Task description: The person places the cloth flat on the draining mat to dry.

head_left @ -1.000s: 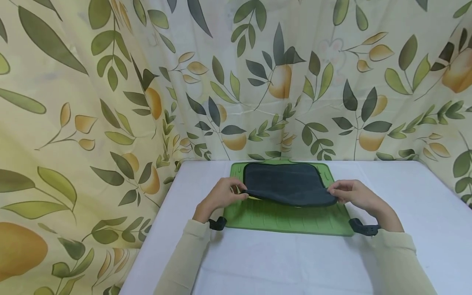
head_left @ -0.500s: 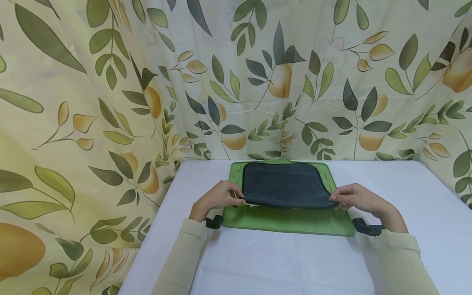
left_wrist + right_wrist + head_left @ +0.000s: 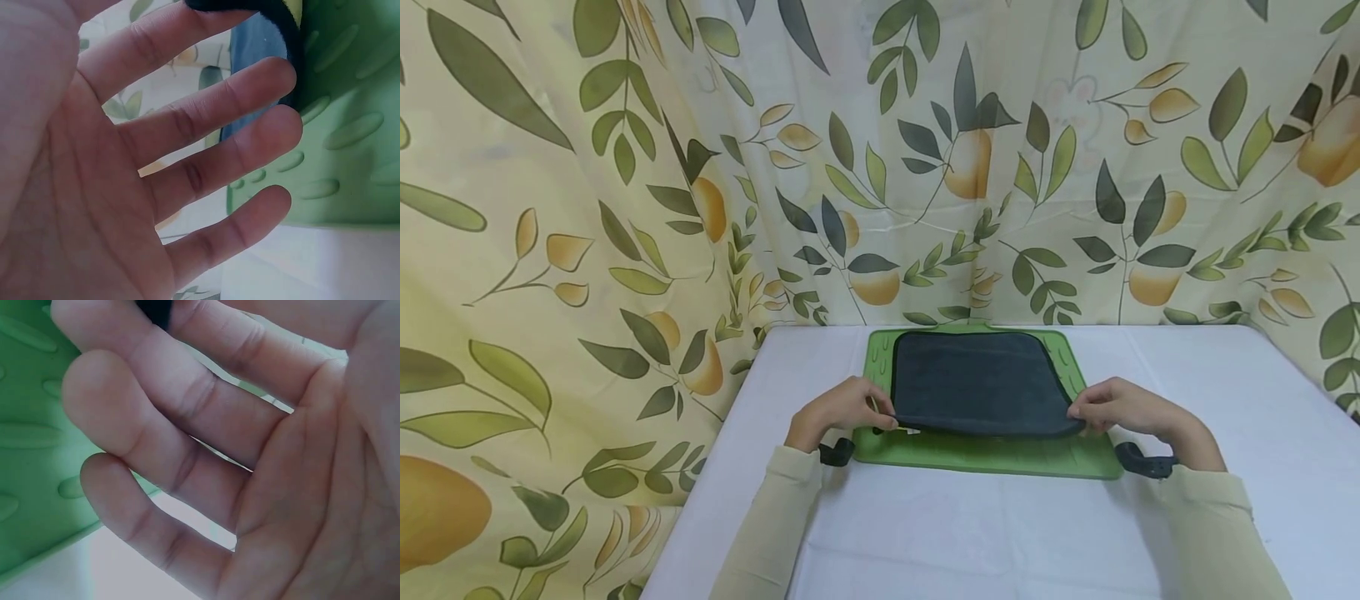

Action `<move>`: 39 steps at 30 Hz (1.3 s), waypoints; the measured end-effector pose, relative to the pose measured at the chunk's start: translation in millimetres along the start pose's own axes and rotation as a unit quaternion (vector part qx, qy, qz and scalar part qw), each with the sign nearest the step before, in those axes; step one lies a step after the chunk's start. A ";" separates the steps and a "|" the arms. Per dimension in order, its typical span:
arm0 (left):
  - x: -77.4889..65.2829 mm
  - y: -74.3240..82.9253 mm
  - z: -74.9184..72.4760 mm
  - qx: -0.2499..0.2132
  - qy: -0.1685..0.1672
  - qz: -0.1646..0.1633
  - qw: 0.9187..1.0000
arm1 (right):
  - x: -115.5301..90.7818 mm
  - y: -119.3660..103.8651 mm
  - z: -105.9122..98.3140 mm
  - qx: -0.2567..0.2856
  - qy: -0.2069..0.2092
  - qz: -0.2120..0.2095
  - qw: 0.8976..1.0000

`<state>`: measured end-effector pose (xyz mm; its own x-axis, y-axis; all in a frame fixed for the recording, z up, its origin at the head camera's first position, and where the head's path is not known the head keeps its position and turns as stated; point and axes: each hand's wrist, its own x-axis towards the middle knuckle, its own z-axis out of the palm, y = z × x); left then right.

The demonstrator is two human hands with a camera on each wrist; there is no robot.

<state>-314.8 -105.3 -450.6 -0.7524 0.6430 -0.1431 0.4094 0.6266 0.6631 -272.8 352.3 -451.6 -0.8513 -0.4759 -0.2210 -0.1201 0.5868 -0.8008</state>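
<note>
A dark blue-grey mat (image 3: 981,383) with a black bound edge lies over a larger green ridged board (image 3: 985,454). My left hand (image 3: 842,407) pinches the mat's near left corner; in the left wrist view, the black edge (image 3: 284,31) sits at thumb and index finger, the other fingers (image 3: 212,175) spread loosely. At the near right corner, my right hand (image 3: 1138,410) pinches the mat. A dark bit of edge (image 3: 156,311) shows between its fingers in the right wrist view. The mat's near edge is held slightly above the board; its underside is mostly hidden.
The board lies on a table with a white cloth (image 3: 925,533), near its far edge. A curtain (image 3: 880,167) printed with leaves and fruit hangs behind the table and along its left side. Each wrist wears a black strap (image 3: 1142,461).
The mat's near edge has come down and toward me, and its surface has flattened out. Both hands have lowered slightly with it, still pinching its corners.
</note>
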 end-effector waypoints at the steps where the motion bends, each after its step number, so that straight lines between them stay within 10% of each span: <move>1: -0.6 0.3 -0.9 -0.001 0.003 0.001 1.000 | 0.0 -0.3 -0.1 0.001 -0.001 -0.003 1.000; 21: 3.2 -4.2 11.0 -0.003 -0.056 -0.026 0.998 | 7.5 4.6 11.5 -0.002 -0.049 0.029 0.998; 39: 12.4 3.6 27.7 0.067 -0.033 -0.057 0.996 | 2.2 -0.4 13.0 0.036 -0.123 -0.017 0.992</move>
<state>-308.3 -82.8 -470.4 -0.7644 0.5886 -0.2631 0.3918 0.7481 0.5356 -268.0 342.5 -459.0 -0.6963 -0.6449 -0.3150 -0.1028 0.5240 -0.8455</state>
